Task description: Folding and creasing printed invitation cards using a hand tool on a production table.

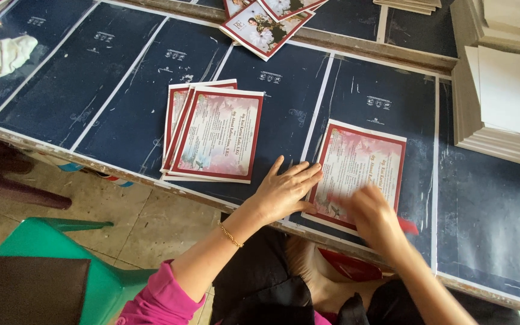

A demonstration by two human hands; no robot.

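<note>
I see a printed card [362,171] with a dark red border lying flat on the table [115,90], near the front edge and right of the middle. My left hand [285,191] lies open and flat, fingers spread, with the fingertips touching the left edge of this card. My right hand [373,215] is on the lower part of the card; it is blurred, so I cannot tell if it pinches the card or only presses it. The two hands are near but not touching.

To the left, just beside, is a small stack of similar cards [212,133], slightly fanned. The table is covered with dark blue sheets divided by pale lines, scratched and dusty. A crumpled pale cloth [10,55] lies at the far left. More printed cards [266,21] lie at the far edge, and a pile of white boards [507,102] stands at the right. Below the table I see a tiled floor and a green plastic chair [103,274].
</note>
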